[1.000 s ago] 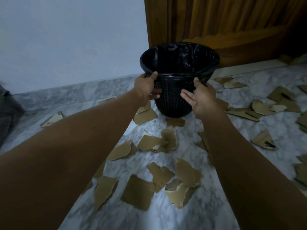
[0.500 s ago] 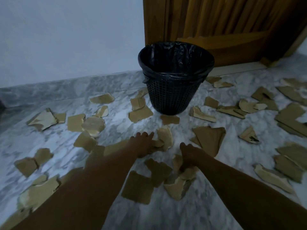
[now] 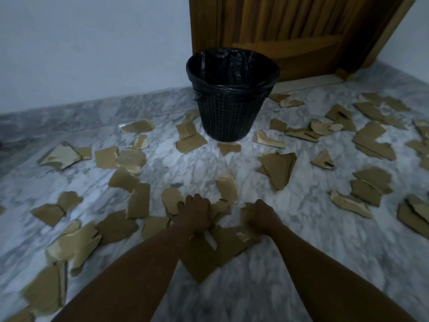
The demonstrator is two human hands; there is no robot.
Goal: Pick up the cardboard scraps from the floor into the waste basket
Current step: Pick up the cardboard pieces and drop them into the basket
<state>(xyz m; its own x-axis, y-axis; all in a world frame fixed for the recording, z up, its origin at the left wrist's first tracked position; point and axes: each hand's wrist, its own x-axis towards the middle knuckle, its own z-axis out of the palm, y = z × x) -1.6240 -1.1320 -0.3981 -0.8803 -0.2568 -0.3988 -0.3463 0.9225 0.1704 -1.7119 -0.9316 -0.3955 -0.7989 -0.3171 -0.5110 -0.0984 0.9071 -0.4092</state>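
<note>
Matt brown cardboard scraps [image 3: 278, 169] across the lower frame, rough at the torn edges, paler papery layers bared on some. Beneath them a smooth marble floor [image 3: 301, 263], grey-white and veined. Upper centre, a black plastic mesh waste basket [image 3: 228, 117] lined with a thin, glossy, crinkled bin liner [image 3: 232, 63]. Behind, a varnished, ribbed wooden door [image 3: 290, 24]; upper left, a smooth matt painted wall [image 3: 92, 43].

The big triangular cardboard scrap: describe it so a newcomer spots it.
Find the brown wooden door, then the black mesh waste basket before it. The triangular brown cardboard scrap lies on the marble floor, nearer and right of it. Only it narrows to a point towards the camera.
</note>
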